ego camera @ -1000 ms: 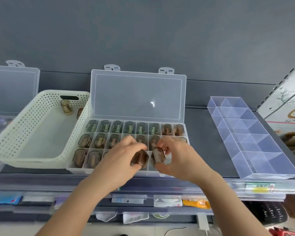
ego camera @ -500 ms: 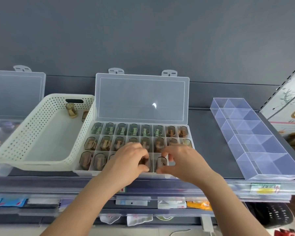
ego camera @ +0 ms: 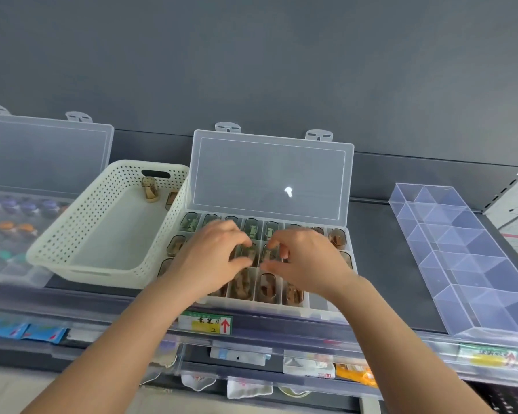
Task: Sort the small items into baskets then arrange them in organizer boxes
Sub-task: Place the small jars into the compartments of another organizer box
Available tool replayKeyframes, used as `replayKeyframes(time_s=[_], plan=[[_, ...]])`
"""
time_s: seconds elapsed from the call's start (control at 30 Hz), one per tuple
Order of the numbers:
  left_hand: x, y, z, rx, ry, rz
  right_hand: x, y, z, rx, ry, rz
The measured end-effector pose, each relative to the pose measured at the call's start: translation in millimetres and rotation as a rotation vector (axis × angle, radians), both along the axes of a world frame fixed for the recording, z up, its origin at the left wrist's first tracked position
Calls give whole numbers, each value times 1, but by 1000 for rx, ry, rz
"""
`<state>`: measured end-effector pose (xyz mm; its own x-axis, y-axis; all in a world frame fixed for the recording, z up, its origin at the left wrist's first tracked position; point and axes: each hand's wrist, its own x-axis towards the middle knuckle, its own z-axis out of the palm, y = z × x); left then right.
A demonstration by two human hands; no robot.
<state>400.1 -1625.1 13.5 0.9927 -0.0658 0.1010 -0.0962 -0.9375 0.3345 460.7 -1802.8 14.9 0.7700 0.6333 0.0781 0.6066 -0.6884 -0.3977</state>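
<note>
Your left hand [ego camera: 213, 258] and right hand [ego camera: 305, 258] both hover over the middle row of the clear plastic compartment organizer box [ego camera: 352, 265], which sits on the dark grey shelf [ego camera: 380, 264] with its lid [ego camera: 269, 177] propped upright. Fingers of both hands are curled, tips pinched toward each other above two neighbouring cells. Cannot tell whether either hand actually has hold of a piece; motion blur hides the contact.

Most cells of the box hold small brown translucent capsule-shaped items [ego camera: 266, 286], one per cell. The front row has filled cells between your wrists; the cell just right of them looks bare.

The cream perforated plastic basket [ego camera: 81, 237] stands touching the box's left side. One brown item [ego camera: 150, 189] stands upright at the basket's far end; a second [ego camera: 171, 200] lies beside it against the right wall.

A clear empty divided tray [ego camera: 476, 264] lies well apart to the right. Another open lidded box [ego camera: 27, 204] with coloured contents sits left of the basket.
</note>
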Motion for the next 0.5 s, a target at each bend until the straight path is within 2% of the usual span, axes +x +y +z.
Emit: replayKeyframes(time_s=[0.23,0.4,0.5], plan=[[13,78,8,52,-89,256,17,83,12,58,-77,143],[35,145,-4,81,-35,360,35,156,17,4,-126,192],[50,180,-13,93,-6,365,48,199,17,-120,-191,202]])
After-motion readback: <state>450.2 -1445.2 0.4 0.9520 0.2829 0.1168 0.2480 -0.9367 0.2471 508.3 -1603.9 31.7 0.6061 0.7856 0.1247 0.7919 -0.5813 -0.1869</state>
